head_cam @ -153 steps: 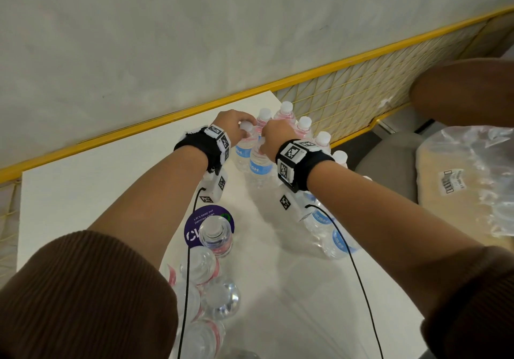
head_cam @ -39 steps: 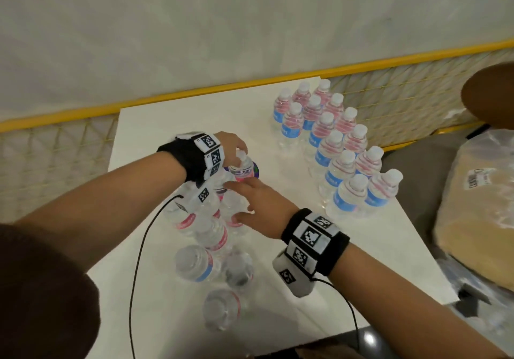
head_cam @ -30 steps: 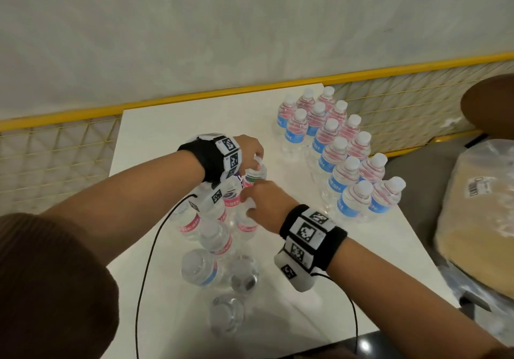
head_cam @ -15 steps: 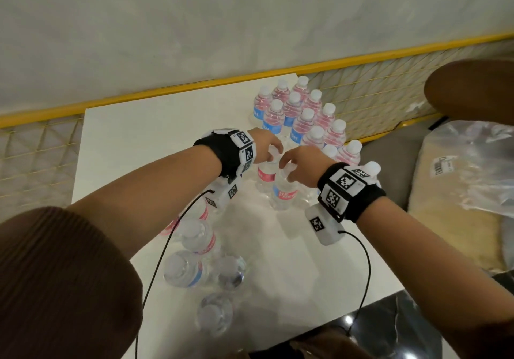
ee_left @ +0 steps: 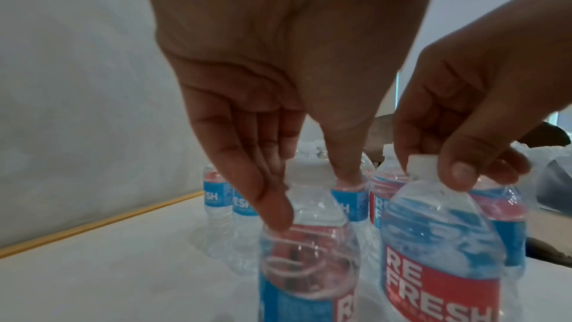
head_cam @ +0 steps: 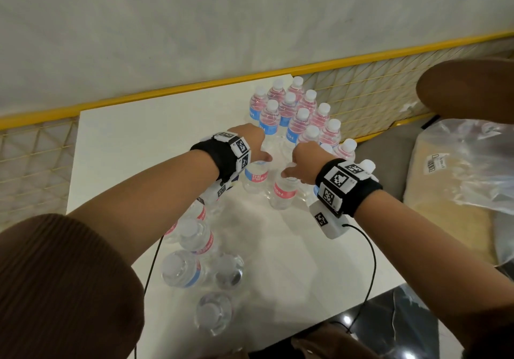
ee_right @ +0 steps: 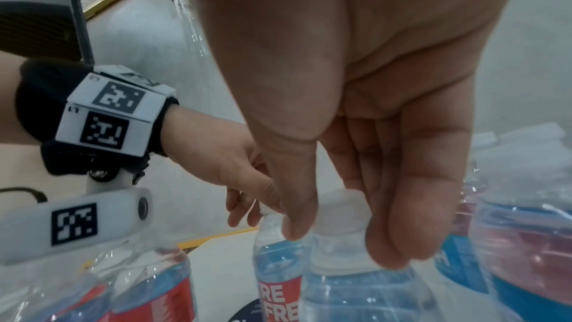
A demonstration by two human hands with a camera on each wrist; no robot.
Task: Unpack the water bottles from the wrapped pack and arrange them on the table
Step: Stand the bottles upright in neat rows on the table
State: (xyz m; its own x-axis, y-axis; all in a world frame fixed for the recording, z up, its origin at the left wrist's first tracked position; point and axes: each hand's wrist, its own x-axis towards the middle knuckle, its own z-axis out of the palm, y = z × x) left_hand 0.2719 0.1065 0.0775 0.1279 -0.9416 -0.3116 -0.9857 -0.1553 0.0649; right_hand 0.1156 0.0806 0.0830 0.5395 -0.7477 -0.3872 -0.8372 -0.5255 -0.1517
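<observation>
While my left hand and right hand each pinch a bottle by its cap near the standing rows on the bench, I judge a careless set-down could topple neighbours.

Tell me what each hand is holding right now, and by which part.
Each holds one upright water bottle by its top. The left hand pinches a bottle at the neck, just under the cap. The right hand grips another bottle around its cap.
</observation>
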